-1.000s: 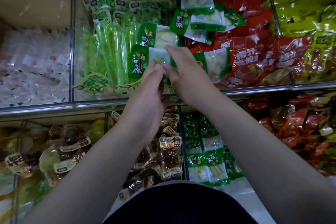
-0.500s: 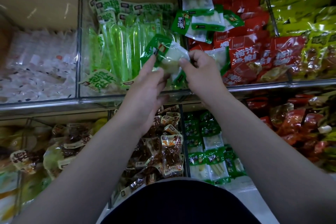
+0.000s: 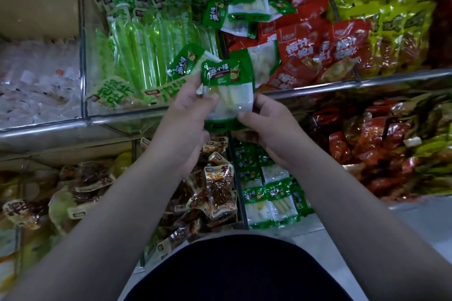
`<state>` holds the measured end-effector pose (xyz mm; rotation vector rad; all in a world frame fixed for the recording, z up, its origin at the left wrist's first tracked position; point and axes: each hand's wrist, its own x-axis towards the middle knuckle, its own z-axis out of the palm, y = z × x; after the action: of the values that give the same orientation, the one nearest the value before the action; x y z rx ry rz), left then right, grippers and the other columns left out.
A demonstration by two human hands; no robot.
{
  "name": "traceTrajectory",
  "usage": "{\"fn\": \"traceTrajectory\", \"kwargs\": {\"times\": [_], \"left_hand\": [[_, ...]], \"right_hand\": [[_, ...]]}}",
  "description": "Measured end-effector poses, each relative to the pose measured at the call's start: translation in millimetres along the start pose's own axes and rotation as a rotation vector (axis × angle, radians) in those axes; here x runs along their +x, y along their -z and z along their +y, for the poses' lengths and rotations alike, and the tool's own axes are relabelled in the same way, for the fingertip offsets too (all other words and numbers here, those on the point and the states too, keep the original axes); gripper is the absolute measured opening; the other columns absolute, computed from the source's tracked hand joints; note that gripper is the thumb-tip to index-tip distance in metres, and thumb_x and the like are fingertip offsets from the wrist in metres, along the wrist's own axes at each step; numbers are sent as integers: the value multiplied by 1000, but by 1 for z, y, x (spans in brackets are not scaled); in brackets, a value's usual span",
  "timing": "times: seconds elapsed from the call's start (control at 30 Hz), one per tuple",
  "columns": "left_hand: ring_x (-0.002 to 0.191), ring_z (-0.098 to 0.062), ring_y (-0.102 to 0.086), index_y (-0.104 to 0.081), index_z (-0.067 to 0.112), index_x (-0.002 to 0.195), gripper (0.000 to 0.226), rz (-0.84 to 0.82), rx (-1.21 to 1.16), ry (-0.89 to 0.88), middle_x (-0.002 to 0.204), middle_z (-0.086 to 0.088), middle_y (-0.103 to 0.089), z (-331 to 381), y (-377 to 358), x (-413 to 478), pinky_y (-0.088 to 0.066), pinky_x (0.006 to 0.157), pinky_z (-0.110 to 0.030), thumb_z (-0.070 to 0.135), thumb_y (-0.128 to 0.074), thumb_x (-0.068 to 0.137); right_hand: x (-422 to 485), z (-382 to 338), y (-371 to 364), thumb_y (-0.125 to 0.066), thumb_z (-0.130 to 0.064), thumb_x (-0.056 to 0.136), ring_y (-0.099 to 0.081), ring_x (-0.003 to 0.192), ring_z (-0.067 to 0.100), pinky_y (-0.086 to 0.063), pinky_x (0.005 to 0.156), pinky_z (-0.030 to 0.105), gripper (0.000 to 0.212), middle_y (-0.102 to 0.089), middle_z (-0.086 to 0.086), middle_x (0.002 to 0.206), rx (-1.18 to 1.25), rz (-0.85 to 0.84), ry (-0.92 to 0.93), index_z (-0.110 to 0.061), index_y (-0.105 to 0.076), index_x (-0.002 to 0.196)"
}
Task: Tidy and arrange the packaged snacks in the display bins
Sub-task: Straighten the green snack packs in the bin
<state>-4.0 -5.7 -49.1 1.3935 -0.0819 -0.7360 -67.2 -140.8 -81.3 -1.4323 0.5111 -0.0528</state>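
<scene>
Bare arms and a dark top, seen from the wearer's own head.
The left hand [image 3: 186, 120] and right hand [image 3: 271, 127] are uncovered, and the left forearm [image 3: 110, 208] and right forearm [image 3: 354, 203] are bare all the way to the lower corners of the view. Between them the torso wears a plain, smooth dark garment [image 3: 234, 271], navy to black, with a rounded outline.
</scene>
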Motion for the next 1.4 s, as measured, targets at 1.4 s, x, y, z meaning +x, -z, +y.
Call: {"fn": "traceTrajectory", "kwargs": {"times": [1.4], "left_hand": [[97, -16, -61, -56, 8, 130, 32, 60, 109, 475, 122, -11, -65, -184, -78, -15, -51, 71, -26, 12, -49, 99]], "right_hand": [[-74, 149, 120, -58, -32, 96, -51, 114, 18, -44, 98, 38, 59, -49, -2, 125, -311, 71, -366, -26, -32, 148]]}}
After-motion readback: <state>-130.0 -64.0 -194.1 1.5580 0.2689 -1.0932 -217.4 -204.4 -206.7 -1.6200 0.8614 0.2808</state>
